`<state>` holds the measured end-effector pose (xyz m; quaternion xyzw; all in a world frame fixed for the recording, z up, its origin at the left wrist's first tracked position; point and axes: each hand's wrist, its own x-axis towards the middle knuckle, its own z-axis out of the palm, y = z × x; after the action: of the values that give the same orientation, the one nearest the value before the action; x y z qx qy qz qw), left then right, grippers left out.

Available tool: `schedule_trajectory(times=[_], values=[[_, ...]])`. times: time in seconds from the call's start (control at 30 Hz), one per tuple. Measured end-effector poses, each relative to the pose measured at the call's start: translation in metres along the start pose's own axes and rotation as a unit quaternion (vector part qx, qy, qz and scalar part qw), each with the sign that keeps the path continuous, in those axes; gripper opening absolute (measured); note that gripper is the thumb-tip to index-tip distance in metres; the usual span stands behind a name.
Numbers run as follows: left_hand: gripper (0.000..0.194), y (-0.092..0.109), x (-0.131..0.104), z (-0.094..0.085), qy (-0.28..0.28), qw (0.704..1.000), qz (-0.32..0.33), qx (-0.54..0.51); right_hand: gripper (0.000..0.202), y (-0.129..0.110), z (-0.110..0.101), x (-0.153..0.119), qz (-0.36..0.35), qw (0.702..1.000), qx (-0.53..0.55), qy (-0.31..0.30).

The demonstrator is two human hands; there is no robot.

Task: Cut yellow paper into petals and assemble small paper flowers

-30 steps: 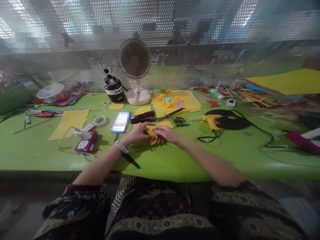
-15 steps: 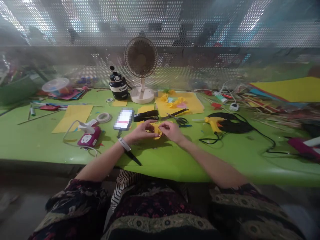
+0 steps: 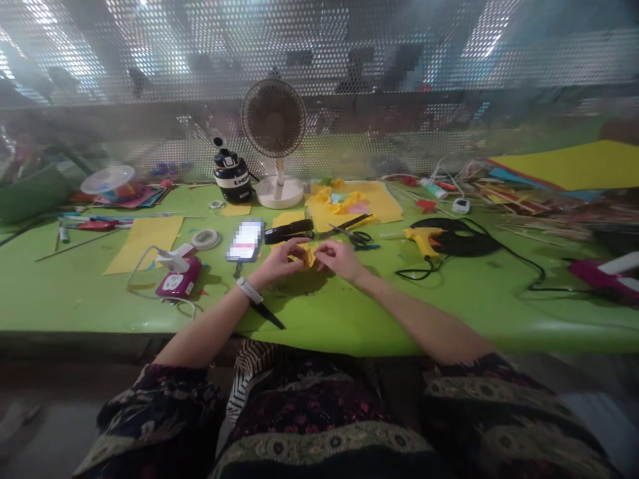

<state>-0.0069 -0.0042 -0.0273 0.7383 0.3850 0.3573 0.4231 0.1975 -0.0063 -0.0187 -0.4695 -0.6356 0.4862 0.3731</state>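
A small yellow paper piece (image 3: 309, 255) is held between my two hands, above the green table. My left hand (image 3: 282, 261), with a white band at the wrist, pinches its left side. On its right side, the fingertips of my right hand (image 3: 339, 259) are closed on the same paper. Fingers cover part of its shape. Just beyond my hands lie a black stapler (image 3: 289, 231) and dark-handled scissors (image 3: 360, 238). A phone (image 3: 245, 239) rests to the left of them.
A fan (image 3: 279, 191) and a black bottle (image 3: 233, 183) stand at the back. Yellow sheets (image 3: 384, 203) carry crumpled paper pieces. On the right is a yellow glue gun (image 3: 424, 241) with a cord; on the left, a purple power adapter (image 3: 178, 279) and a tape roll (image 3: 206, 239).
The view has shifted slightly. The yellow paper has turned between my fingers and less of it shows below them. Both hands remain closed on it.
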Motion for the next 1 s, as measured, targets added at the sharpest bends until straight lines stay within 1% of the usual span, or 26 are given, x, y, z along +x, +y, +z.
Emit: schedule_trajectory(times=[0.13, 0.2, 0.3, 0.4, 0.5, 0.6, 0.77, 0.87, 1.0], values=[[0.056, 0.0003, 0.0009, 0.001, 0.005, 1.0, 0.013, -0.001, 0.011, 0.0021, 0.0011, 0.0008, -0.004, 1.0, -0.004, 0.005], [0.058, 0.0003, 0.0015, 0.0006, 0.005, 1.0, 0.025, -0.002, 0.012, 0.003, 0.002, 0.0017, 0.009, 1.0, 0.011, -0.001], [0.061, -0.0019, 0.0023, -0.0005, -0.004, 0.999, 0.038, 0.007, 0.01, 0.0038, 0.0034, 0.0033, 0.034, 0.998, 0.047, -0.027], [0.062, -0.0063, 0.0031, -0.0007, -0.01, 0.999, 0.038, 0.004, 0.007, 0.0029, 0.0038, 0.0034, 0.047, 0.997, 0.052, -0.032], [0.062, -0.0083, 0.0032, -0.0001, -0.008, 0.999, 0.034, -0.008, 0.008, 0.0006, 0.0032, 0.0014, 0.043, 0.998, 0.041, -0.03], [0.064, -0.0061, 0.0028, 0.0, -0.008, 0.999, 0.027, -0.014, 0.009, -0.0009, 0.0024, -0.0005, 0.036, 0.999, 0.027, -0.03], [0.064, -0.0053, 0.0032, -0.0009, -0.016, 0.999, 0.024, -0.019, 0.01, 0.0014, 0.0012, -0.0005, 0.02, 0.999, 0.009, -0.03], [0.061, -0.0075, 0.0039, -0.0009, -0.014, 1.0, 0.024, -0.009, 0.009, 0.002, 0.0006, -0.0004, 0.016, 0.999, 0.006, -0.031], [0.057, -0.0056, 0.0031, -0.0005, -0.007, 0.999, 0.027, 0.029, 0.006, -0.0006, 0.0004, -0.0014, 0.032, 0.999, 0.013, -0.033]])
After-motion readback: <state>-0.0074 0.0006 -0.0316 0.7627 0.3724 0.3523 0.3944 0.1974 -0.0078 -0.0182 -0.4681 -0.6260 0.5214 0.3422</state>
